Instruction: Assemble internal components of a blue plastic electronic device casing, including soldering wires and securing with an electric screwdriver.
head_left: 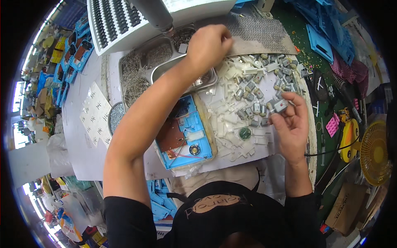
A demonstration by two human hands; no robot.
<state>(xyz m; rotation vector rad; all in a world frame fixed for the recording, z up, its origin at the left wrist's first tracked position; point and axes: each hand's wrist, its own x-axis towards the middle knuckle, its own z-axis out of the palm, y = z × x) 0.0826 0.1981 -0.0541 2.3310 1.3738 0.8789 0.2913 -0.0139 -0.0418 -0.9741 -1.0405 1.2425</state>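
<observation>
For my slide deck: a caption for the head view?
Left hand reaches over metal tray; right hand holds small motor.

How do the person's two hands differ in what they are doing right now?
The left hand reaches far forward over the metal trays, closed, knuckles up; whether it holds anything cannot be seen. The right hand stays nearer the body, palm up, pinching a small grey motor in its fingertips. Both are bare and work over the same cluttered table.
</observation>
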